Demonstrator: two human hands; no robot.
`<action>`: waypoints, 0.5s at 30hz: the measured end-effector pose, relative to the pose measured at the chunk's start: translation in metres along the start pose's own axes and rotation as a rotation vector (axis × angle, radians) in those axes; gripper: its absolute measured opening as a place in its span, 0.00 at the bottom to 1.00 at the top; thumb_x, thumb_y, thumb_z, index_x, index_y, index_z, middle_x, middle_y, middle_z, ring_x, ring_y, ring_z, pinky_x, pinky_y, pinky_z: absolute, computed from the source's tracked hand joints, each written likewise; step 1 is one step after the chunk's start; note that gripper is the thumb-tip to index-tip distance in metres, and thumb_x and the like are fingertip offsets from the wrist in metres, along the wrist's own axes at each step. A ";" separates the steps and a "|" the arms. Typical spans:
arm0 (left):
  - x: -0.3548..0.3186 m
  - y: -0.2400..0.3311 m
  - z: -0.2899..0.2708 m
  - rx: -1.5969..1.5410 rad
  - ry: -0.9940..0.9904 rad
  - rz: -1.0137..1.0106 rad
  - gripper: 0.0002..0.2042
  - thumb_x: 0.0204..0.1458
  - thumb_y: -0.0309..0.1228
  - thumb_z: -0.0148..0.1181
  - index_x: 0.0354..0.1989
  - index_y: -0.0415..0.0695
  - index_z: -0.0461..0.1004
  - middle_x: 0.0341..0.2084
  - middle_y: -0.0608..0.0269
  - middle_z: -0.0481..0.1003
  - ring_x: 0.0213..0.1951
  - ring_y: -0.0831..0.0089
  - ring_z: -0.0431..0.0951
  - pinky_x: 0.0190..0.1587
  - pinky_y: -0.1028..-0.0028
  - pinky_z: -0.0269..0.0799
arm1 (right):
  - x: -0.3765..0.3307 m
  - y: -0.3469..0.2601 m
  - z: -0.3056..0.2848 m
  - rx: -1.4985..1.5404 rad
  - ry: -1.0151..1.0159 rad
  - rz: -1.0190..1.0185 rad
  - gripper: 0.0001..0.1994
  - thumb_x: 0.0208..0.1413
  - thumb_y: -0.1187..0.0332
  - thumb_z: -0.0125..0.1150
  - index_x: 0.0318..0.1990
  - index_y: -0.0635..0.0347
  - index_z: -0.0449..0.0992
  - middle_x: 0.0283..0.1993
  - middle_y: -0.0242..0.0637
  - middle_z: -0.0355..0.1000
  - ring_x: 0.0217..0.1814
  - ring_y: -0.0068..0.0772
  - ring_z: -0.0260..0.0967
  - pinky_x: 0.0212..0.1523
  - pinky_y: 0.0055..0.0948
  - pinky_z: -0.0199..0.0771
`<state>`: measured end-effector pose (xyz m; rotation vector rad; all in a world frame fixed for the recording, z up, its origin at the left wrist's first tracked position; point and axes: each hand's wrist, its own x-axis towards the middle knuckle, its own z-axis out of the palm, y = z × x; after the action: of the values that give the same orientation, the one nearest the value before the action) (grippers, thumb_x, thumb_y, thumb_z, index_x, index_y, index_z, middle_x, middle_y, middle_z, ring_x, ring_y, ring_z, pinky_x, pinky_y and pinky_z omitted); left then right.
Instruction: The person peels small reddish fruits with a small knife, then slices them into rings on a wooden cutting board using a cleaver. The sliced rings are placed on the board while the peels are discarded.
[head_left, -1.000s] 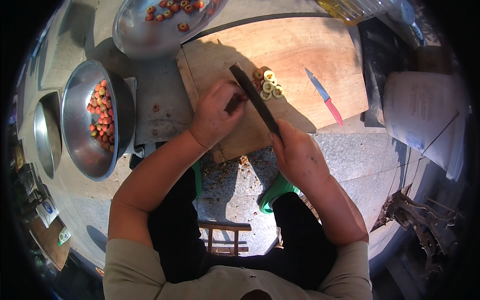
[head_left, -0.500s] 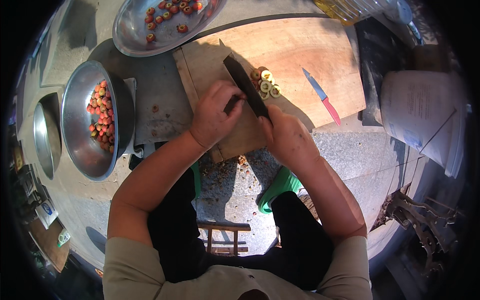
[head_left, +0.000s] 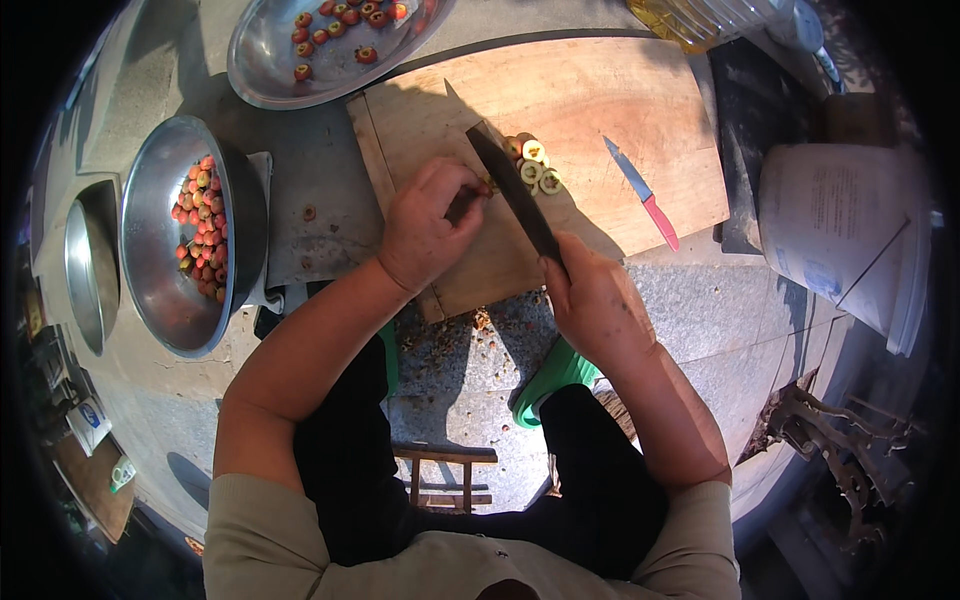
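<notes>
In my right hand (head_left: 605,300) is the handle of a dark kitchen knife (head_left: 512,190), its long broad blade slanting away to the upper left over the wooden cutting board (head_left: 620,100). My left hand (head_left: 432,220) is closed in a pinch left of the blade, a little apart from it. A small reddish-brown bit shows at its fingertips, too hidden to name. Just right of the blade lie cut red fruits (head_left: 532,172), like hawthorns, with pale ring-shaped faces. A small knife with a red handle (head_left: 660,222) rests farther right on the board.
At the left stands a metal bowl (head_left: 150,270) of whole red fruits. Another metal basin (head_left: 270,85) with cut fruits is at the far left. A white bucket (head_left: 830,230) and an oil bottle (head_left: 690,20) are on the right. Scraps (head_left: 480,335) litter the ground below the board.
My right hand and the dark knife have shifted slightly right and nearer to me, widening the space to my left hand. The left hand has hardly moved.
</notes>
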<state>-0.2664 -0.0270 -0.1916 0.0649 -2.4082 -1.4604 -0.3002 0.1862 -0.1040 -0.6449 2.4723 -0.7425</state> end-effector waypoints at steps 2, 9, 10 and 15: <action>0.000 0.001 0.000 -0.001 -0.003 -0.003 0.09 0.50 0.17 0.66 0.38 0.40 0.75 0.35 0.56 0.76 0.33 0.65 0.84 0.34 0.71 0.80 | -0.001 0.000 0.002 -0.006 0.005 -0.017 0.09 0.66 0.66 0.55 0.41 0.63 0.69 0.32 0.61 0.75 0.37 0.68 0.75 0.37 0.59 0.74; 0.001 -0.003 0.003 -0.048 0.015 0.015 0.09 0.50 0.17 0.66 0.38 0.40 0.76 0.35 0.56 0.77 0.33 0.65 0.83 0.34 0.70 0.80 | 0.007 0.000 0.009 -0.058 -0.056 0.031 0.09 0.66 0.65 0.56 0.41 0.63 0.69 0.32 0.60 0.75 0.37 0.68 0.75 0.38 0.59 0.73; 0.001 -0.003 0.003 -0.027 0.016 0.032 0.08 0.50 0.17 0.66 0.37 0.40 0.76 0.35 0.56 0.77 0.33 0.65 0.83 0.34 0.70 0.79 | 0.008 -0.001 0.008 -0.058 -0.044 0.025 0.09 0.66 0.65 0.56 0.41 0.63 0.69 0.32 0.60 0.75 0.36 0.67 0.75 0.37 0.59 0.73; 0.001 -0.001 0.000 0.007 0.005 0.037 0.07 0.50 0.18 0.66 0.37 0.40 0.77 0.35 0.56 0.77 0.32 0.63 0.82 0.33 0.70 0.78 | 0.001 -0.004 -0.003 0.009 -0.024 0.013 0.08 0.66 0.66 0.56 0.44 0.63 0.70 0.32 0.60 0.75 0.37 0.67 0.75 0.36 0.58 0.72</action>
<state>-0.2677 -0.0280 -0.1921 0.0254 -2.3980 -1.4341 -0.3012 0.1839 -0.0991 -0.6305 2.4475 -0.7371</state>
